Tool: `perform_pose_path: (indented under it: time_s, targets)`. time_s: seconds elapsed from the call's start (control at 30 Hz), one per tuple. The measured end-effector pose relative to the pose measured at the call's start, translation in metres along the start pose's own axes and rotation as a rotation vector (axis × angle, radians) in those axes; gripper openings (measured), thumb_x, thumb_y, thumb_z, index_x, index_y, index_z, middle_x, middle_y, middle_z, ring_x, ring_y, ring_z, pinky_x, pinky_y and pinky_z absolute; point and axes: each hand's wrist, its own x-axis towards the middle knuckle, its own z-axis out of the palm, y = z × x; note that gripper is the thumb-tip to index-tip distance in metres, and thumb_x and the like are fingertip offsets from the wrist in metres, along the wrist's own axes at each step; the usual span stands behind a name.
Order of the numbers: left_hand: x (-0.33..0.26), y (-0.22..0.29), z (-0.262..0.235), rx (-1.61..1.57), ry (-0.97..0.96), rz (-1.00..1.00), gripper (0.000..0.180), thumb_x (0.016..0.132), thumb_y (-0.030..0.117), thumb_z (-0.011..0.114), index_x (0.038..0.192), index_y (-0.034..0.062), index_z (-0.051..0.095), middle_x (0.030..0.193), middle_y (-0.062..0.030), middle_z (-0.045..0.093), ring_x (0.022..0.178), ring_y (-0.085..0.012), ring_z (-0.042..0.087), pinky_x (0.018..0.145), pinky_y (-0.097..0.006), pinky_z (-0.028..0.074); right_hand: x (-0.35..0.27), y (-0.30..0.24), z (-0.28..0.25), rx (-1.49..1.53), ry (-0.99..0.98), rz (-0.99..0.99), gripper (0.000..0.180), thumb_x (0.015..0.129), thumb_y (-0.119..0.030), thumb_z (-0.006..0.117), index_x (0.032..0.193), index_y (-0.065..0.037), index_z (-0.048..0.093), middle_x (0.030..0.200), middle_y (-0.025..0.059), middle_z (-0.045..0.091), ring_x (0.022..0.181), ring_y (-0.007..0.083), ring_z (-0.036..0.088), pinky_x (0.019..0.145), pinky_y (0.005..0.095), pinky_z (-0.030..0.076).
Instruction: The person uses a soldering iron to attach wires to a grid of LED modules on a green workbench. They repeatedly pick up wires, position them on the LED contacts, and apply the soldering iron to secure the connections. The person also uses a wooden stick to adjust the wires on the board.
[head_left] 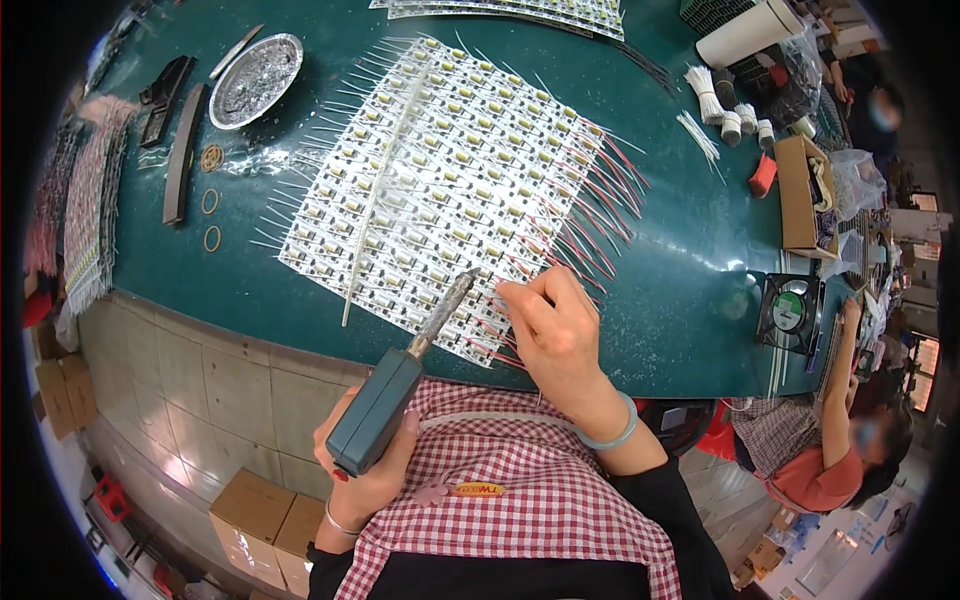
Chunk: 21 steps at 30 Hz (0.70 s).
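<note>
My left hand point(375, 455) is wrapped round a soldering gun point(378, 408) with a dark green body. Its metal tip reaches up over the lower right part of a white circuit board panel point(430, 190). Rows of small yellow and black components cover the panel, with white wires along its left side and red wires point(592, 222) along its right. Close to the tip, my right hand point(555, 325) is closed in a pinch at the panel's right edge. A red wire seems to be between thumb and forefinger, though the fingers partly hide it. A long pale rod point(375, 200) lies across the panel.
A metal dish point(257, 82) of scraps, dark bars point(185, 155) and rubber bands point(211, 200) lie at left. Wire bundles point(704, 95), a cardboard box point(803, 195) and a small fan point(788, 313) stand at right. A co-worker point(825, 450) sits beyond the table's right end.
</note>
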Motion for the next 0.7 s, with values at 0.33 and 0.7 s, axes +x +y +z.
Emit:
perform_pose_path:
  time_s: [0.33,0.7]
  targets:
    - [-0.005,-0.002,-0.004,-0.028,0.031,-0.019,0.025,0.076,-0.001,0.077,0.098,-0.0091,0.068,0.092,-0.0165,0.068,0.074,-0.0203,0.066,0.063,-0.029,0.052,-0.007,-0.022,-0.065,-0.049,-0.063,0.066,0.019,0.073,0.007,0.074,0.09,-0.002,0.071,0.071,0.0072,0.05,0.063,0.0231,0.054,0.053,0.0337,0.044]
    - [-0.012,-0.001,-0.005,-0.017,0.042,0.012,0.025,0.076,-0.001,0.077,0.098,-0.0084,0.068,0.092,-0.0156,0.068,0.074,-0.0203,0.066,0.064,-0.03,0.052,-0.01,-0.01,0.001,0.051,0.016,-0.057,0.02,0.072,0.007,0.074,0.088,-0.003,0.066,0.073,0.0077,0.051,0.066,0.0248,0.054,0.056,0.0361,0.044]
